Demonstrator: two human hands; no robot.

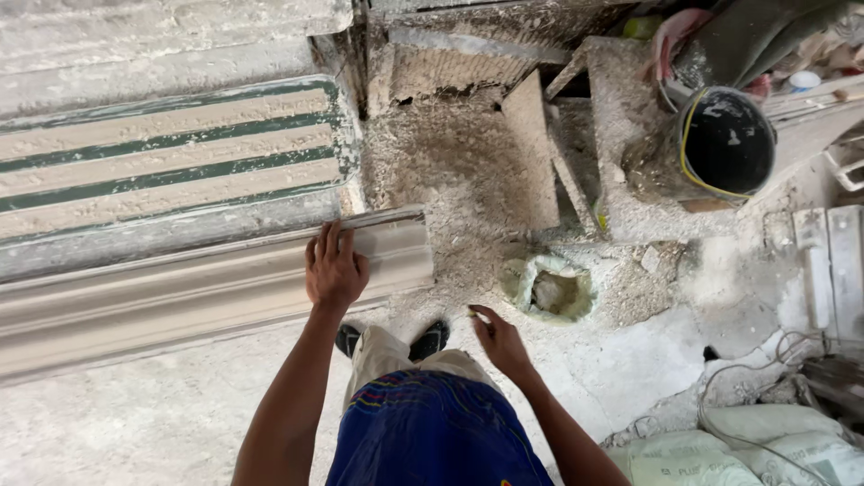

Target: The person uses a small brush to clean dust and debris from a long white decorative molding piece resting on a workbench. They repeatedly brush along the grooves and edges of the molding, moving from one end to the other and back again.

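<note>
Pressing down on the near end of a long white plaster moulding, the left hand lies flat with its fingers spread across the curved top face. The moulding stretches away to the left edge of the picture and ends just right of that hand, resting on a dusty worktop beside a ribbed green and white casting form.

The right hand hangs free over the floor, well apart from the moulding. Its fingertips seem to pinch a small pale scrap, perhaps a bit of plaster or putty; the view is too small to be sure what it is.

Below the hands, the person's blue patterned garment, pale trousers and dark shoes show. On the floor ahead sits a crusted lump with a greenish rim, ringed by plaster crumbs. A black bucket with a yellow rim lies tilted at upper right, and grey sacks sit at lower right.

Judging from the flat palm, the work in hand looks like steadying and checking the moulding's end. To do that well, the weight of the left hand should stay even and light, since a cast end like this likely chips at its edges. Any filler in the right hand is best worked in with small strokes following the curves.
</note>
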